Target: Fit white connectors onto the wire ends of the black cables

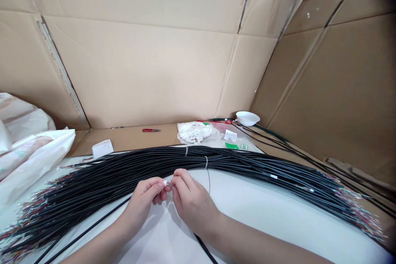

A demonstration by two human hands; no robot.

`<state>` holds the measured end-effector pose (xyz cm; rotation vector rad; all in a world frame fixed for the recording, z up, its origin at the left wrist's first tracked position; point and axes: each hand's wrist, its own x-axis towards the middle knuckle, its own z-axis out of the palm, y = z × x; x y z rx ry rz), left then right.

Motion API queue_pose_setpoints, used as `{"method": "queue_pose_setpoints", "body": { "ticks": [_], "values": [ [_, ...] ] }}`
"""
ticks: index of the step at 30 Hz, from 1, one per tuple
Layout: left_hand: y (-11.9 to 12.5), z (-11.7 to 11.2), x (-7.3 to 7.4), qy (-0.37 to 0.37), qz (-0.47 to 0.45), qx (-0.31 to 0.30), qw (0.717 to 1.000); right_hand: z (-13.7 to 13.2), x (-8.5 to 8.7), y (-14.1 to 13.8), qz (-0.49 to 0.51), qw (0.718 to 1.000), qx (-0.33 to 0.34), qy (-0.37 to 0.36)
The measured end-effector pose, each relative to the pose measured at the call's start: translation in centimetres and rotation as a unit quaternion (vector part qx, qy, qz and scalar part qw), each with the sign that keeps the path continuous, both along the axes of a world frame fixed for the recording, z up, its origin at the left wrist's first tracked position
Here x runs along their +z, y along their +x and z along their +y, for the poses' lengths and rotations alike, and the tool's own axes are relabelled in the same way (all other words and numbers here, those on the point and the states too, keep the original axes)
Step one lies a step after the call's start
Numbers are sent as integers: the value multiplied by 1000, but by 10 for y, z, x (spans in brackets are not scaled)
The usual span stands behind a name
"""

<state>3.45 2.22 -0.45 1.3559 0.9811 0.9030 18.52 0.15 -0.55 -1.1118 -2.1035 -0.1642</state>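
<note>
My left hand (146, 193) pinches a small white connector (166, 182) between thumb and fingertips. Close against it, my right hand (192, 203) is closed on the thin wires (170, 185) of a black cable. That cable (205, 249) comes out below my right hand toward the bottom edge. The fingers hide most of the connector and the wire ends, so I cannot tell how far they are joined. Just beyond both hands lies a large bundle of black cables (161, 161), bound with thin ties, with stripped coloured wires fanning out at both ends.
Behind the bundle lie a plastic bag of small white parts (195, 133), red-handled snips (151, 130) and a white bowl (247, 118). A white card (102, 148) and white plastic sheeting (34, 144) are at left. Cardboard walls (148, 70) enclose the back and right.
</note>
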Motion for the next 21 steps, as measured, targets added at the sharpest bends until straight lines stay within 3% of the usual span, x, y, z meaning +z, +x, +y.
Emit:
{"method": "queue_pose_setpoints", "body": {
  "ticks": [12, 21],
  "values": [
    [0, -2, -1, 9, -1, -3, 1000, -1, 2, 0, -35, 998, -20, 51],
    [1, -3, 3, 58, 46, -22, 997, 0, 1, -1, -8, 998, -21, 63]
  ]
}}
